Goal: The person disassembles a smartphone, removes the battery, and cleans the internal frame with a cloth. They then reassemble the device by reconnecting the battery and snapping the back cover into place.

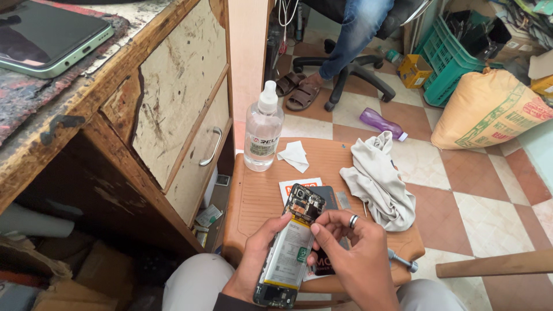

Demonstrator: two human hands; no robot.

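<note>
While the opened smartphone with its bare battery and circuit board (291, 247) sits low in the frame's centre, the left hand (256, 262) clamps it from beneath and the right hand (354, 259) pinches at its upper battery edge. Behind stand a clear plastic bottle (262, 135), crumpled grey cloth (377, 181) and white paper scrap (295, 155) on the orange stool (253, 196).

White-labelled clear bottle (262, 135) on stool; dark-screened green phone (49, 37) on desk.
</note>
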